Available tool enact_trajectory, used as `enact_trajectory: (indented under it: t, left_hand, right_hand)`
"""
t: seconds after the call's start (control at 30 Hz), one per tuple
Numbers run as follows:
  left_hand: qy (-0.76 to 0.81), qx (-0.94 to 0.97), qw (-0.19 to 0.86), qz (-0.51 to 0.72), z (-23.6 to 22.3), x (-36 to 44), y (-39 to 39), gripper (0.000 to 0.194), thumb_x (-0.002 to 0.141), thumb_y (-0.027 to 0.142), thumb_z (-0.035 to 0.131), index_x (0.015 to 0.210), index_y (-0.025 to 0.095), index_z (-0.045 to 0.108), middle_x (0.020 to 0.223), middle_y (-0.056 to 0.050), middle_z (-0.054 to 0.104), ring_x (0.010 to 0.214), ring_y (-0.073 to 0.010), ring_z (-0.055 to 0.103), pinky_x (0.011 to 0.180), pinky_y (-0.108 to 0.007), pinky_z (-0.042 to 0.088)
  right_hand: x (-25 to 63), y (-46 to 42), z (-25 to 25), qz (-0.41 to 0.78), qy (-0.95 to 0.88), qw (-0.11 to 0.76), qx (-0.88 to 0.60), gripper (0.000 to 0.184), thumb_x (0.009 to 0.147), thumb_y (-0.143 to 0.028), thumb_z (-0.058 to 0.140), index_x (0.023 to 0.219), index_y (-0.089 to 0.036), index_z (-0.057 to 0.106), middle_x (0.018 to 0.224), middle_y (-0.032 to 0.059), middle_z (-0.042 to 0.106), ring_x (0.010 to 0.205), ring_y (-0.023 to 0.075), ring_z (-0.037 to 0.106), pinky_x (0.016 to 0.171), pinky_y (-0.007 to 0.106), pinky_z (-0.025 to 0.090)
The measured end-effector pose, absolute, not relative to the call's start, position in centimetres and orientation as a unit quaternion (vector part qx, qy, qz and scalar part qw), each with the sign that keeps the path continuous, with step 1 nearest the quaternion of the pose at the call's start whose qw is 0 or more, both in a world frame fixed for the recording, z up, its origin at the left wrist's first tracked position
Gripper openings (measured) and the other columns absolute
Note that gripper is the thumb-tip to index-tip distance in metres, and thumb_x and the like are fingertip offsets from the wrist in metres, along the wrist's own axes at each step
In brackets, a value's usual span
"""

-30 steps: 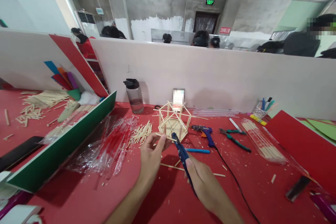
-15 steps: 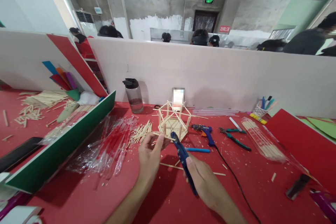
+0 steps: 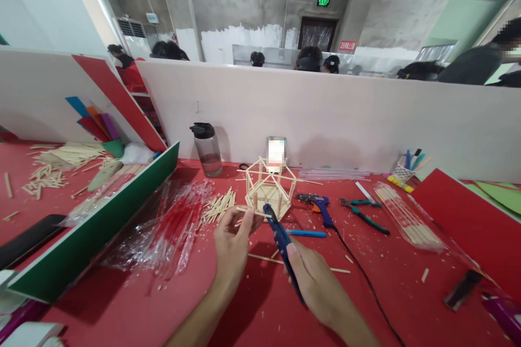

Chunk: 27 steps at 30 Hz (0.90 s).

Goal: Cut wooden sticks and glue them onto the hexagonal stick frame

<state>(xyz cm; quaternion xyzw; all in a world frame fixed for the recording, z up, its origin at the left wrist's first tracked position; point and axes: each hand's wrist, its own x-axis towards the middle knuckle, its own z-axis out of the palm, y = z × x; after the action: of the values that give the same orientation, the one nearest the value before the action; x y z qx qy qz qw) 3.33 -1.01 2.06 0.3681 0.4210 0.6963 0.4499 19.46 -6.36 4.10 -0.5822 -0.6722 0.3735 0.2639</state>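
My left hand pinches a thin wooden stick between thumb and fingers. The stick's right end meets the jaws of a blue hand cutter. Wrapped round the cutter's handles is my right hand. Just beyond both hands stands a hexagonal frame built of wooden sticks on a stick base. Its near side is partly hidden by the cutter and my left fingers. A blue pen-like tool lies behind the cutter, and loose sticks lie on the red table below.
A blue glue gun with a cord and green-handled pliers lie to the right. Cut sticks and plastic wrapping are at left. A water bottle stands by the white partition; bagged sticks lie farther right.
Hardly anything differs. Both hands keep the stick and cutter in nearly the same place, with only a slight shift to the left.
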Motion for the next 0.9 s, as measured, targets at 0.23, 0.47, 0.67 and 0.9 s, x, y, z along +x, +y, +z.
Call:
enact_trajectory:
  t: [0.23,0.47,0.67,0.9]
  left_hand:
    - [0.428,0.362,0.442,0.701,1.98,3.48,-1.17,0.026,0.083,0.040,0.073,0.079,0.017,0.063,0.076,0.001,0.066,0.077,-0.0159,0.070,0.082,-0.033,0.062]
    - [0.419,0.353,0.445,0.708,1.63,3.49,-1.11,0.025,0.083,0.039,0.074,0.080,0.017,0.064,0.078,0.001,0.066,0.079,-0.0157,0.070,0.083,-0.033,0.062]
    - [0.419,0.355,0.441,0.710,1.88,3.45,-1.10,0.026,0.082,0.040,0.074,0.078,0.016,0.064,0.077,0.001,0.065,0.076,-0.0147,0.069,0.083,-0.032,0.062]
    - [0.428,0.361,0.429,0.709,1.96,3.47,-1.18,0.027,0.082,0.042,0.074,0.079,0.017,0.064,0.079,0.001,0.065,0.078,-0.0154,0.069,0.084,-0.034,0.062]
  right_hand:
    - [19.14,-6.51,4.42,0.372,-0.674,0.272,-0.577,0.051,0.105,-0.051,0.022,0.082,-0.022,0.057,0.071,0.0010,0.063,0.066,0.0171,0.058,0.062,0.027,0.035]
    - [19.08,-6.43,4.43,0.365,-0.677,0.276,-0.576,0.051,0.105,-0.049,0.022,0.081,-0.021,0.057,0.070,0.0010,0.064,0.067,0.0172,0.059,0.063,0.027,0.036]
    - [19.25,-6.34,4.59,0.378,-0.674,0.273,-0.573,0.050,0.105,-0.051,0.023,0.088,-0.021,0.060,0.072,0.0011,0.065,0.066,0.0174,0.059,0.062,0.027,0.036]
    - [19.09,-6.30,4.61,0.360,-0.682,0.271,-0.576,0.053,0.105,-0.050,0.022,0.077,-0.022,0.056,0.068,0.0014,0.064,0.066,0.0178,0.059,0.063,0.027,0.036]
